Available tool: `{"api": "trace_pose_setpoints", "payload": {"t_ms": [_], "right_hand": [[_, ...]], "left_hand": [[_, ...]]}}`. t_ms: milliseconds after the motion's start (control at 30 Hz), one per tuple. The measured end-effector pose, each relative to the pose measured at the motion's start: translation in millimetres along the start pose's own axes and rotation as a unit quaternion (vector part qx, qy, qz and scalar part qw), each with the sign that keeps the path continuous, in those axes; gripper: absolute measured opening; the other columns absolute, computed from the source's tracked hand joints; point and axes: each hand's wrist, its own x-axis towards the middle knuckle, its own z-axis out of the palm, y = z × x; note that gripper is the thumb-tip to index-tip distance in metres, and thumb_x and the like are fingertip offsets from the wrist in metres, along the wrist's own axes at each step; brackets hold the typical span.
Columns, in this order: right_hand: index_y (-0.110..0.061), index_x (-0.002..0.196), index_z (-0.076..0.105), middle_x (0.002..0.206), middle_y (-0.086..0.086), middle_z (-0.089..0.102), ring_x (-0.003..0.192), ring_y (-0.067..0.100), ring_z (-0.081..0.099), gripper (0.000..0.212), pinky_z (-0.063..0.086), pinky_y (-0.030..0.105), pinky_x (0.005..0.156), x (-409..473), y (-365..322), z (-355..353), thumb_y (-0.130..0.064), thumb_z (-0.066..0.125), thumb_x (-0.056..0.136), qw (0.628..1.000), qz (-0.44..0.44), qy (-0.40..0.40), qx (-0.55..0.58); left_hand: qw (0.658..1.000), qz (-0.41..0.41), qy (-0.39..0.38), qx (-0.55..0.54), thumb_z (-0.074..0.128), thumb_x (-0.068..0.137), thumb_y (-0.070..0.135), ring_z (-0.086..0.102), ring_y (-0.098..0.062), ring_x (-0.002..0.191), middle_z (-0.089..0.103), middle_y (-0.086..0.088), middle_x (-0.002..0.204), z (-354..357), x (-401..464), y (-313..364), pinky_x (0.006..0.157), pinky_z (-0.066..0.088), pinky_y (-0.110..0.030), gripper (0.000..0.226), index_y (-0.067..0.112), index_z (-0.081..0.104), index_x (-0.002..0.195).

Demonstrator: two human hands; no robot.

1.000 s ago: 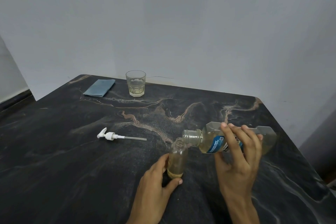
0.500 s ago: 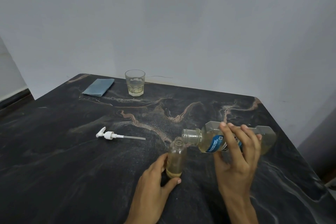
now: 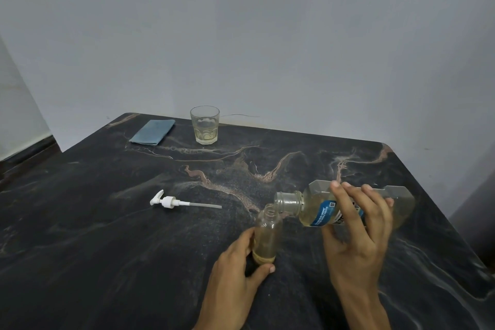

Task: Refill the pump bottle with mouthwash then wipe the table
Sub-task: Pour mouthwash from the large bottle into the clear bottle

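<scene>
Mouthwash bottle (image 3: 318,211) lies horizontal, mouth pointing left over upright pump bottle (image 3: 267,236).

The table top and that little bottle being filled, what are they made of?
The table top looks like polished dark stone, perhaps marble: tan veins, faint sheen. The small bottle seems clear plastic or glass; liquid shows through it, and which it is stays open.

This is looking like a plain room in a home rather than a lab or shop. A dark marble-patterned table (image 3: 107,222) is standing against a bare grey wall (image 3: 241,35), with a dark skirting strip (image 3: 26,153) running along the floor at left. Household items are sitting on it: a drinking glass (image 3: 205,125), a folded blue cloth (image 3: 152,132), a mouthwash bottle (image 3: 321,209).
</scene>
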Motion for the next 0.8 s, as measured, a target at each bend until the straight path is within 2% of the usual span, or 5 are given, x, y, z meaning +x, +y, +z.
{"api": "trace_pose_setpoints", "payload": {"t_ms": [467, 800], "right_hand": [[-0.019, 0.124, 0.048, 0.120, 0.001, 0.047, 0.117, 0.027, 0.042, 0.087, 0.012, 0.032, 0.118, 0.6, 1.2, -1.0, 0.015, 0.084, 0.052, 1.000, -0.001, 0.002, -0.011], [-0.017, 0.125, 0.047, 0.121, 0.003, 0.046, 0.118, 0.029, 0.041, 0.088, 0.010, 0.031, 0.119, -0.1, 4.2, -0.4, 0.013, 0.085, 0.051, 1.000, -0.008, -0.007, -0.012]], "left_hand": [[1.000, -0.005, -0.001, -0.003, 0.078, 0.074, 0.026, 0.058, 0.001, 0.110, 0.063, 0.014, 0.116, 1.6, 0.3, -1.5, 0.098, 0.046, -0.031, 0.060, 0.032, 0.049, 0.127], [1.000, -0.002, 0.006, -0.002, 0.077, 0.074, 0.027, 0.058, 0.003, 0.110, 0.063, 0.016, 0.115, 2.2, -0.5, -0.9, 0.098, 0.047, -0.029, 0.059, 0.037, 0.048, 0.125]]}}
